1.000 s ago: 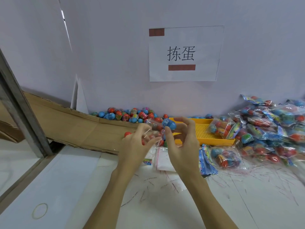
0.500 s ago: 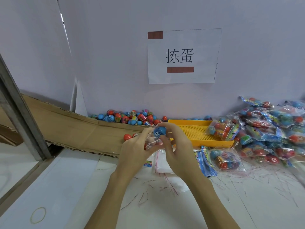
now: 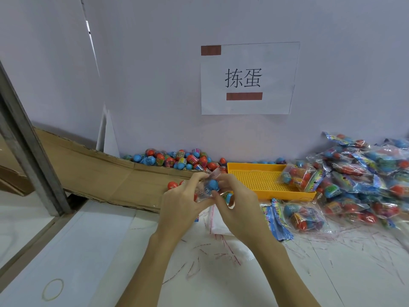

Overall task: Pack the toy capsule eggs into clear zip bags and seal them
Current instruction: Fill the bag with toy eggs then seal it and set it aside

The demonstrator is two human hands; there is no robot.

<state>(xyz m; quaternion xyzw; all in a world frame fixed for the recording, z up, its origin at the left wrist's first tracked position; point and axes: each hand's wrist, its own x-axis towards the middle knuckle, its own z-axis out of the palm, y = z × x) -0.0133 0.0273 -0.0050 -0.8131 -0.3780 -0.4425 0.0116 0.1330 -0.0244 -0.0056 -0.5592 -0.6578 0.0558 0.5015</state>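
Observation:
Both hands meet in the middle of the view around a clear zip bag (image 3: 207, 189) with a blue capsule egg (image 3: 213, 185) inside. My left hand (image 3: 180, 202) pinches the bag's left side with thumb and fingers. My right hand (image 3: 238, 202) grips the right side, fingers curled over the top; a coloured egg shows under its thumb. A heap of loose red and blue capsule eggs (image 3: 177, 159) lies along the wall behind. Many filled bags (image 3: 363, 180) pile up at the right.
A yellow perforated tray (image 3: 254, 180) sits right of my hands with one filled bag on its right end. Flat cardboard (image 3: 99, 173) slopes in from the left. Empty zip bags (image 3: 218, 222) and blue printed cards (image 3: 276, 222) lie under and beside my hands. A metal post stands left.
Both hands came lower and closer together around the bag. The blue egg, held high at my right fingertips a second ago, now sits inside the bag between both hands.

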